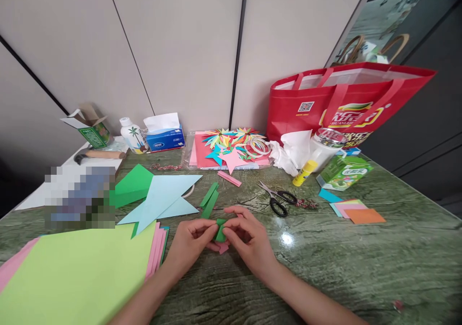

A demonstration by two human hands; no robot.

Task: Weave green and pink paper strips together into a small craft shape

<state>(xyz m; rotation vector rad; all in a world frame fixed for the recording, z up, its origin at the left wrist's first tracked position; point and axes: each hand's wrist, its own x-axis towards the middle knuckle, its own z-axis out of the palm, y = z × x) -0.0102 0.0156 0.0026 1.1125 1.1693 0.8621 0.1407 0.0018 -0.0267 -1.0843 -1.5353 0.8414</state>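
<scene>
A small folded piece of green paper (220,232) is pinched between my left hand (193,238) and my right hand (249,238), low over the table near its front middle. Pink paper (224,248) shows just under it, partly hidden by my fingers. Both hands are closed, thumbs and forefingers meeting at the green piece. Just beyond my fingers lie folded green paper strips (210,201). A folded pink strip (230,178) rests farther back. To the right, black-handled scissors (277,197) lie with their blades slightly apart.
Coloured sheets (79,262) are stacked at the left, beside light blue paper triangles (162,200). Folded paper stars (231,154), a tissue box (165,138) and a hammer (101,155) lie behind. A glue stick (305,173), green carton (344,172) and red bag (325,103) stand right.
</scene>
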